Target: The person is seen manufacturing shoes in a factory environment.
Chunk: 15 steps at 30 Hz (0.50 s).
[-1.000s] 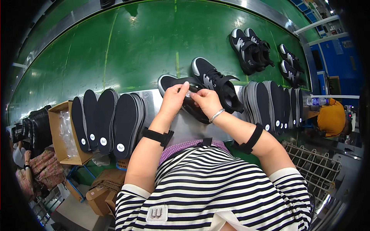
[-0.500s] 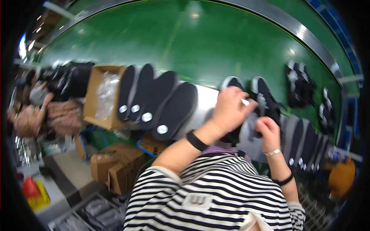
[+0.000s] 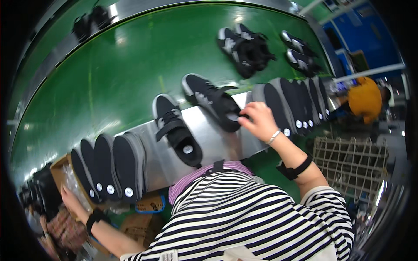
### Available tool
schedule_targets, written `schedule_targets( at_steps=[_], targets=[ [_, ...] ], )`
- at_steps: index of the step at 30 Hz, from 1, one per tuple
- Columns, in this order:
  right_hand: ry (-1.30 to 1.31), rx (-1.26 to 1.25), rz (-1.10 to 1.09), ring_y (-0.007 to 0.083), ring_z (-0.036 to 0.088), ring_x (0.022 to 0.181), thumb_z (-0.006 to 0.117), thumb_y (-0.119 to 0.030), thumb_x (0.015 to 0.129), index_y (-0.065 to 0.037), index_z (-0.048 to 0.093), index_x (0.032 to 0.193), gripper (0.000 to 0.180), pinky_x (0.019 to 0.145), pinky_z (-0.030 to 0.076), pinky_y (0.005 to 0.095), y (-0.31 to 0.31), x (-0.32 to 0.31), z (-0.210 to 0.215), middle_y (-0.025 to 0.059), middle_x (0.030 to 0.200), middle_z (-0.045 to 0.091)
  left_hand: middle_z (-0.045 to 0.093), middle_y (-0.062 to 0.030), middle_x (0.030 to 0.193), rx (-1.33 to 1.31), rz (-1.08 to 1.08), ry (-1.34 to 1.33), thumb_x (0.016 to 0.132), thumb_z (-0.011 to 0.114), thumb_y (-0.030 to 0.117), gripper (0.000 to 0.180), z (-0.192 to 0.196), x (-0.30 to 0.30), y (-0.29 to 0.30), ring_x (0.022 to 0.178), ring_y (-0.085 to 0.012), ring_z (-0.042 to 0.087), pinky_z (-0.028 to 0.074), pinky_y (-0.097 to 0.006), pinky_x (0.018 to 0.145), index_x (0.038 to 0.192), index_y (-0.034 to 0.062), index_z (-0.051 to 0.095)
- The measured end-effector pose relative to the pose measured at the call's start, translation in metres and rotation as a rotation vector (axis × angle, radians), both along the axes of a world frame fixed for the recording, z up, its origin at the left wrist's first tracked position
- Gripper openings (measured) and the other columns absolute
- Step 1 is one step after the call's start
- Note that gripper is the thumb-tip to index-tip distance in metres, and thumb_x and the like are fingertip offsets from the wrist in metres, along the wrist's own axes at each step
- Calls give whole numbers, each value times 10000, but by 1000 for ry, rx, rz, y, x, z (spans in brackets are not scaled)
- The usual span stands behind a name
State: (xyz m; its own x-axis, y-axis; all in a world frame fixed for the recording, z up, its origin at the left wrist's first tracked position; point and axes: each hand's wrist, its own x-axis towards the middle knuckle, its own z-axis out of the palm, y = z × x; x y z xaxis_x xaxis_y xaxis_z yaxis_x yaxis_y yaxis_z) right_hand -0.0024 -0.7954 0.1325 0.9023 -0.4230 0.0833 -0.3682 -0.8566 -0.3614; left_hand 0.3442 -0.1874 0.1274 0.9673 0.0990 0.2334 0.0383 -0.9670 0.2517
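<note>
Two black sneakers lie on a metal shelf (image 3: 217, 141) at the edge of a green conveyor belt (image 3: 130, 82). My right hand (image 3: 257, 121) rests on the heel opening of the right sneaker (image 3: 211, 101), fingers pinching at it. The left sneaker (image 3: 176, 130) lies free, with an insole and white sticker showing inside. My left hand (image 3: 72, 201) reaches down to the lower left into a cardboard box (image 3: 58, 172) lined with clear plastic; whether it holds anything is hidden.
Rows of black insoles stand on edge at the left (image 3: 109, 167) and right (image 3: 296, 104) of the shelf. More sneaker pairs (image 3: 246, 45) ride the belt farther off. A wire basket (image 3: 350, 161) is at right, a person in orange (image 3: 365, 98) beyond it.
My left hand has left the sneaker and dropped to the box at lower left. My right hand stays on the right sneaker. The view has swung back to the right.
</note>
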Motion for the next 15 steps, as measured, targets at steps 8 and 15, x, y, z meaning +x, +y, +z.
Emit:
schedule_targets(
  at_steps=[8,15],
  targets=[
    [33,179,4,304,525,744,611,-280,700,-120,512,937,303,645,417,391,26,-30,-15,112,801,530,551,-185,1030,-704,667,108,722,590,400,556,-86,-98,58,936,-292,524,443,-410,760,1042,-49,518],
    [186,351,61,314,539,792,532,-387,760,-114,504,1022,379,683,424,384,9,-32,-2,137,872,555,552,-182,1026,-820,597,-71,723,596,404,557,-70,-55,59,929,-297,528,438,-387,782,1026,-56,521]
  ],
)
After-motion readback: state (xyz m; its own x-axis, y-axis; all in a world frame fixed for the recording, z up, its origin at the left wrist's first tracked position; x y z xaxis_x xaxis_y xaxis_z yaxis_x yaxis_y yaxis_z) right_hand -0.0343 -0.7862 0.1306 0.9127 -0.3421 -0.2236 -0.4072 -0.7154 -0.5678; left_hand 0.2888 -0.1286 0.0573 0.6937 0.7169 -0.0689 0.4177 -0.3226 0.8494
